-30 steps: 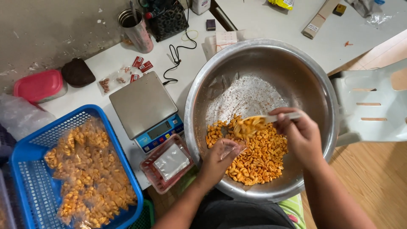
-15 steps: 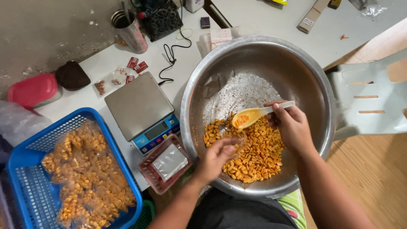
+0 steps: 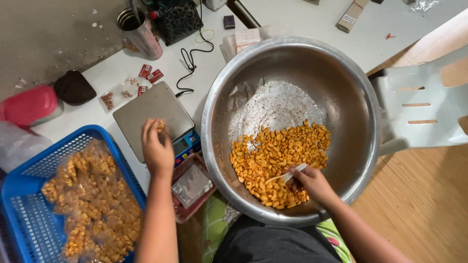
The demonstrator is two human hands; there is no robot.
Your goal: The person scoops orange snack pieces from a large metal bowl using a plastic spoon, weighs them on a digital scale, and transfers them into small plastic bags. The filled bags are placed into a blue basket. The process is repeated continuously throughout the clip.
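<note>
Reaching out with the left hand (image 3: 157, 148) over the metal plate of the kitchen scale (image 3: 155, 117) — fingers pinched narrow around a small bag of orange snacks (image 3: 160, 126), apparently setting it down for weighing. Dipping the right hand (image 3: 312, 182) into the big steel bowl (image 3: 360, 87), fingers closed around the handle of a pale spoon (image 3: 287, 175), its tip digging into the heap of orange snacks (image 3: 278, 156) lying toward the near side of the bowl. Sitting just left of the scale, a blue basket (image 3: 19, 195) holding filled clear bags — finished ones, seemingly, kept within easy reach.
</note>
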